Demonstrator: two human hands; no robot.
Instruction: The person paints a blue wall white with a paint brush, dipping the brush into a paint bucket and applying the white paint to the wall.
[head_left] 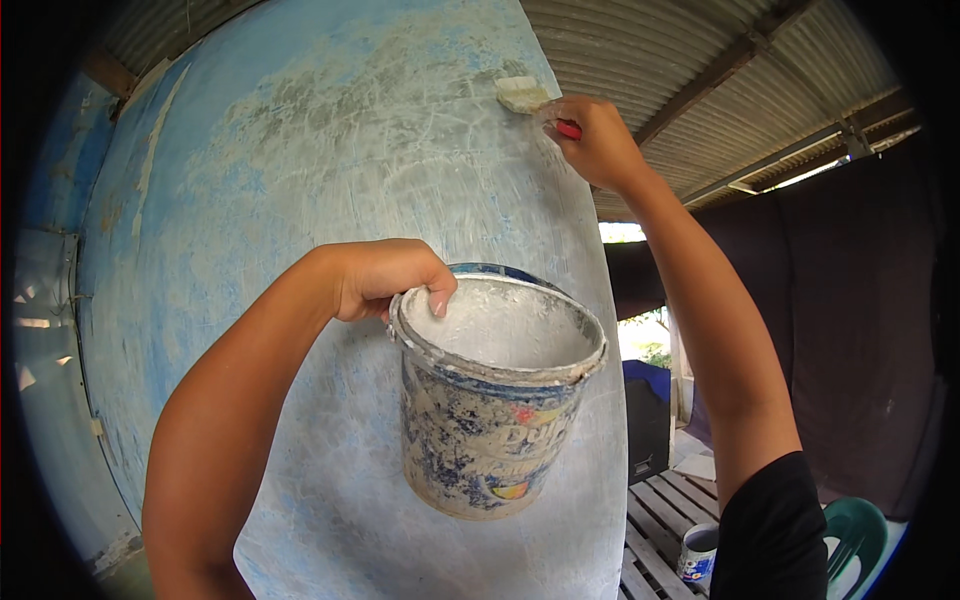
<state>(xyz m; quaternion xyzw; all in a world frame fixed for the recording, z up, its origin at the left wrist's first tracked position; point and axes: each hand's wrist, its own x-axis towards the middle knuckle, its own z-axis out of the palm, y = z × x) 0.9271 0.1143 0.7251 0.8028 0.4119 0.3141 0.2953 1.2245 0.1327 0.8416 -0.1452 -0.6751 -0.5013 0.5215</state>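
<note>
As right hand (595,143) holds brush (521,94), wall edge (606,310) near, open beyond it

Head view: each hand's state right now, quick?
Left hand: grip closed, holding the bucket by its rim.
Right hand: grip closed, holding the brush by its red handle.

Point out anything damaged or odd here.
The wall looks worn: its blue coat is uneven, broken by a rough grey patch near the top. The bucket looks battered, with its printed side scuffed and its rim smeared white.
</note>
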